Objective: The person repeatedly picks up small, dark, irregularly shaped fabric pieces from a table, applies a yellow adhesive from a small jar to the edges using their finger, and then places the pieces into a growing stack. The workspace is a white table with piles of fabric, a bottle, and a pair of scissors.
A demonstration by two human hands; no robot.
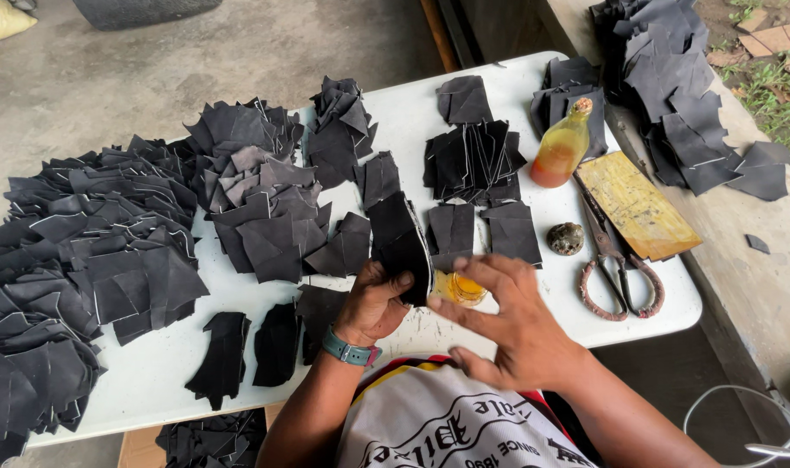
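Observation:
My left hand [373, 303], with a teal watch band at the wrist, grips a curved black leather piece [402, 244] and holds it upright over the white table [464, 338]. My right hand [509, 322] hovers just right of it with fingers spread and holds nothing. Between the hands sits a small container of yellow glue [461, 288], right beside the fingertips of my right hand. Many black leather cut pieces [265, 208] lie in piles across the table.
A bottle of orange liquid [561, 146], a yellow-stained board [635, 204], rusty scissors [619, 269] and a round stone [566, 238] lie at the right. More black pieces [672, 78] are piled on the concrete ledge; a large heap [74, 269] covers the left.

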